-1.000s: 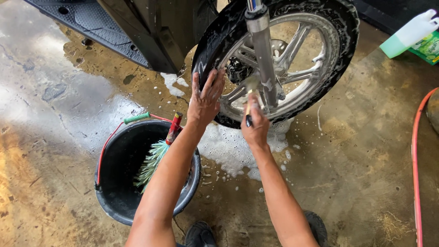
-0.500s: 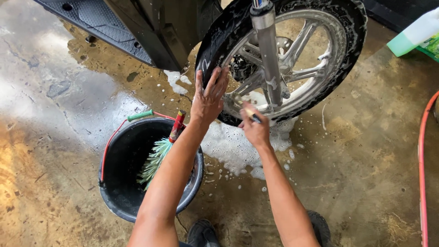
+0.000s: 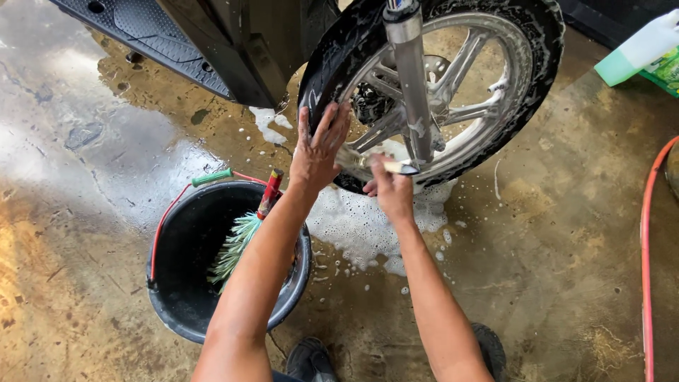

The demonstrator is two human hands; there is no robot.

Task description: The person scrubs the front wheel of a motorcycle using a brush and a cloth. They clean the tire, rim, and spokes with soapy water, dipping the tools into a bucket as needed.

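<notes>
floor: wet stained concrete | glare at left | suds puddle mid-frame

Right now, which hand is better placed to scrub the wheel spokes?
Right, probably. The right hand already holds a small brush at the rim by the spokes, while the left hand lies flat on the soapy tyre, holding nothing.

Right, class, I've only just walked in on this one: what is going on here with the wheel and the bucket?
A person is washing a soapy scooter front wheel by hand. The left hand lies flat against the black tyre, while the right hand holds a small brush at the lower rim, beside the silver fork leg. Foam has pooled on the wet concrete floor below. A black bucket with a green bristle brush in it stands beside the left arm.
</notes>
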